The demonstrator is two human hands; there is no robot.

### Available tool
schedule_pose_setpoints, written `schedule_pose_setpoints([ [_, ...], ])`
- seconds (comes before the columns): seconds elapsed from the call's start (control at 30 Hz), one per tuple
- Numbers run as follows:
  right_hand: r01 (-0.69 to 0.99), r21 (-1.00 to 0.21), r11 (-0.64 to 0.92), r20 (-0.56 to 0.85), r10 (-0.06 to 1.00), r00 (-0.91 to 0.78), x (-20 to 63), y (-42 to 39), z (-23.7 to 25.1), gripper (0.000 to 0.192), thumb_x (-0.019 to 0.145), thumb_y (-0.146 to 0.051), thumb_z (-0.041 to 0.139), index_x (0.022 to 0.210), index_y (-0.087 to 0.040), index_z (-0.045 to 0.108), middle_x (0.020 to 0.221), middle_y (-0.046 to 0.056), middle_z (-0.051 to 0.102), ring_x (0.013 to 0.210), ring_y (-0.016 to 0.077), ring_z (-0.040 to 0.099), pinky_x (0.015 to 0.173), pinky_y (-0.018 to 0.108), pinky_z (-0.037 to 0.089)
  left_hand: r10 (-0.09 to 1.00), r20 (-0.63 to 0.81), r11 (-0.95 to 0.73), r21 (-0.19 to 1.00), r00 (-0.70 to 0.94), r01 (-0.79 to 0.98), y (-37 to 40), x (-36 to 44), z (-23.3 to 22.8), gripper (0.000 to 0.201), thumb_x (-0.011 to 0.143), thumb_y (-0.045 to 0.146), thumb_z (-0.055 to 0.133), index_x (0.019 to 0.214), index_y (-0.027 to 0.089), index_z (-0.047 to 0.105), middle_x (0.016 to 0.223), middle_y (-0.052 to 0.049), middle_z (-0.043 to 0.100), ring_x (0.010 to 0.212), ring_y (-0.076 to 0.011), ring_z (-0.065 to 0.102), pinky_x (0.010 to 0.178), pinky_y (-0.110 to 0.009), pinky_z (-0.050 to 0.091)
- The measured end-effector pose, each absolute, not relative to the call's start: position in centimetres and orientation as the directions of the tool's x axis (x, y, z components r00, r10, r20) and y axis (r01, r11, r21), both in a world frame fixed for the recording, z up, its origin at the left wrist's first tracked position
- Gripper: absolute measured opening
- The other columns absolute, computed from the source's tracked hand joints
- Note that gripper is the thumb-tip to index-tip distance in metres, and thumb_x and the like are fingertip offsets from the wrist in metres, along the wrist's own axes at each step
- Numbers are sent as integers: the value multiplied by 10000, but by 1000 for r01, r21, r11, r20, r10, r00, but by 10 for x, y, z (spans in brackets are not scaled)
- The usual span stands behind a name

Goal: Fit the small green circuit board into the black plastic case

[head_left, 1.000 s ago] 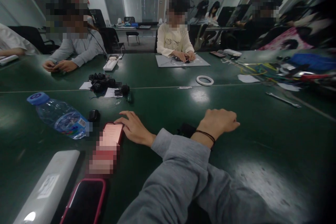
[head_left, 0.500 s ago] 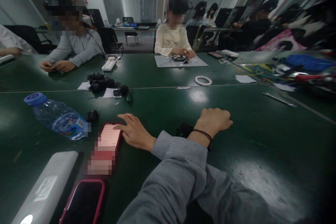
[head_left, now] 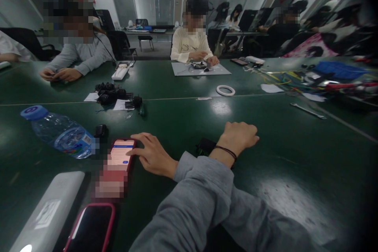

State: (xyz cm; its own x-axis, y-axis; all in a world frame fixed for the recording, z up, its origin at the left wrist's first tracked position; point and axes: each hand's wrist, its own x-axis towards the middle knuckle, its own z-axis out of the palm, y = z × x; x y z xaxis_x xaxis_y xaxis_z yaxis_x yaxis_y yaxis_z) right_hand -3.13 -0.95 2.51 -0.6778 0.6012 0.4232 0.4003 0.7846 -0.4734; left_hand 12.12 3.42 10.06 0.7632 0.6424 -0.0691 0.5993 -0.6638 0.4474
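My forearms cross, the left over the right. On the left side of that crossing, my right hand [head_left: 155,154] is open, its thumb over the lit screen of a red-cased phone [head_left: 119,156] and its fingers at the phone's upper right edge. Part of that phone is pixelated. My left hand [head_left: 238,138] is curled into a fist on the right, back upward, with a dark band on the wrist; nothing shows in it. A small black object [head_left: 206,146] lies beside the left wrist. Nearer me is a second phone [head_left: 91,226] with a dark screen and red case.
A water bottle [head_left: 60,133] lies beside a black cube [head_left: 101,130]. A long white case [head_left: 49,210] is at the lower left. Beyond are black parts [head_left: 113,94], a white ring [head_left: 225,90], a wrench [head_left: 308,111] and tangled cables [head_left: 283,78]. People sit across the green table [head_left: 177,120].
The lit phone's screen now shows a blue bar and a small blue button. My right hand's fingers have shifted slightly down; my left fist stays put. The whole view has turned slightly.
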Motion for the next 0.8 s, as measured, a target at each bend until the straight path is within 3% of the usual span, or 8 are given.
schedule_pose_setpoints([
  [0.2, 331, -343, 879, 378, 452, -808, -29, -16, 24, 345, 891, -150, 494, 1160, -329, 614, 1443, 6, 314, 1319, 225, 235, 1050, 421, 301, 621, -67, -681, 447, 781, 580, 30, 125, 101, 357, 911, 370, 391, 1109, 178, 618, 1173, -122, 632, 1061, -266, 600, 877, -427, 465],
  [0.47, 362, -292, 886, 356, 451, -818, -30, -15, 24, 307, 908, -171, 483, 1145, -306, 625, 1438, 19, 322, 1317, 222, 229, 1045, 413, 302, 631, -74, -676, 436, 772, 594, 32, 125, 98, 347, 910, 361, 403, 1096, 166, 621, 1156, -127, 641, 1053, -269, 605, 870, -436, 464],
  [0.8, 400, -351, 847, 409, 523, -748, -17, -27, 30, 438, 874, -93, 471, 1262, -287, 529, 1412, 33, 356, 1291, 193, 295, 1049, 384, 338, 643, -24, -694, 405, 766, 595, 26, 123, 105, 332, 912, 366, 404, 1053, 170, 632, 1107, -127, 655, 1022, -265, 620, 861, -441, 467],
])
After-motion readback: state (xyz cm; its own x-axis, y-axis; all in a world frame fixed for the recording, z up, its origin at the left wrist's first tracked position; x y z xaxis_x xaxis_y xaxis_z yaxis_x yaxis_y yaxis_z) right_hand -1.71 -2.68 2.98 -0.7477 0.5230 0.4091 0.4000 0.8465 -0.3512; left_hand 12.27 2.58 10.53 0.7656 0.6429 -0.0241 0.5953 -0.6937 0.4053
